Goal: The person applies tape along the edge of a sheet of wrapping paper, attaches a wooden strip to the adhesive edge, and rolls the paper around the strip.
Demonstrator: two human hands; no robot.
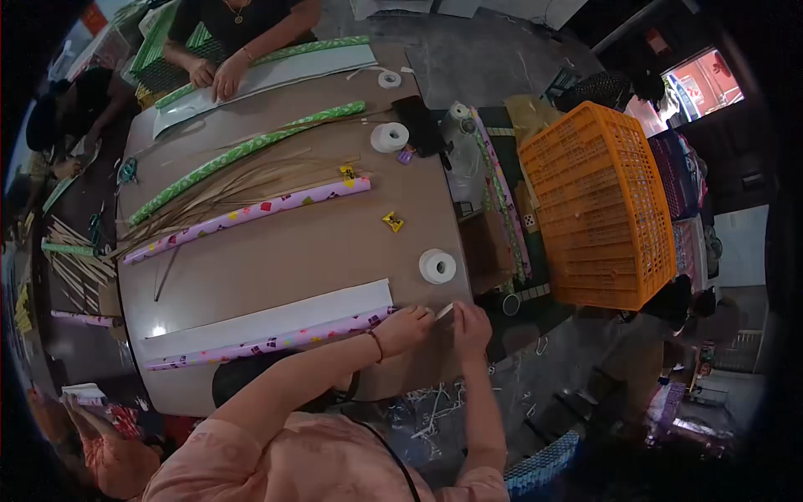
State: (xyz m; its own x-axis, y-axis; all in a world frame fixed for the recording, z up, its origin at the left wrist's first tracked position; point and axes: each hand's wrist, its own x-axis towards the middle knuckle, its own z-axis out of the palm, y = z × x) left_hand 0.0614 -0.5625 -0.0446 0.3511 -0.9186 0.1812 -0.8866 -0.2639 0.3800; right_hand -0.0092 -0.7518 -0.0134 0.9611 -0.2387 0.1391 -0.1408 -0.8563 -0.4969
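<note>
A short white strip spans the gap between my two hands near the table's right edge. My left hand is closed, its fingertips pinching the strip's left end, beside the end of a purple patterned wrapping paper roll. My right hand is closed too, thumb and fingers pinching the strip's other end. The roll lies partly unrolled, with its white underside spread flat behind it. A white tape roll rests just beyond my hands.
Another purple roll, a green roll and thin brown strips lie across the table. Opposite, a person's hands press on green paper. A yellow tape cutter sits mid-table. An orange crate stands to the right.
</note>
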